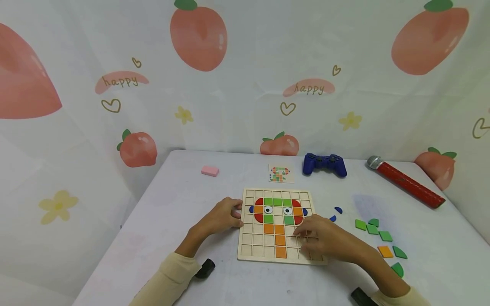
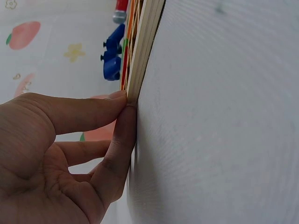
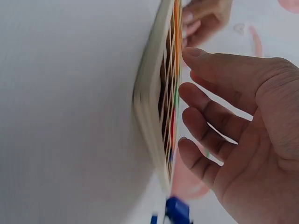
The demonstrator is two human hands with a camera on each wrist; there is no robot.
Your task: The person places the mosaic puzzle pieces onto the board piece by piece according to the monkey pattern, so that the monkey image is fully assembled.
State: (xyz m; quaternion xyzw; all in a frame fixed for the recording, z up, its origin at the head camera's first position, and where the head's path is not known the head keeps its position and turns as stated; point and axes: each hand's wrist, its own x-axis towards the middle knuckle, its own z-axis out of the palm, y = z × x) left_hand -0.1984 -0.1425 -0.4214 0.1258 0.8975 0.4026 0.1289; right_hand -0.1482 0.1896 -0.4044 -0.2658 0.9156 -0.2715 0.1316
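A square wooden grid board (image 1: 257,239) lies flat on the table. Red, green, orange and blue pieces and two eye pieces form a face on it, with an orange square (image 1: 280,240) in a column below. At the board's left edge, my left hand (image 1: 222,217) pinches the rim (image 2: 144,51) between thumb and finger, as the left wrist view shows. My right hand (image 1: 325,240) hovers over the board's lower right part and hides some cells. Its fingers (image 3: 198,126) are loosely bent, and I see nothing held in them.
Right of the board lie loose green pieces (image 1: 385,236), an orange square (image 1: 385,251) and two blue half-rounds (image 1: 338,210). Behind it are a picture card (image 1: 281,173), a blue game controller (image 1: 324,165) and a pink block (image 1: 210,171). A red microphone (image 1: 407,182) lies far right.
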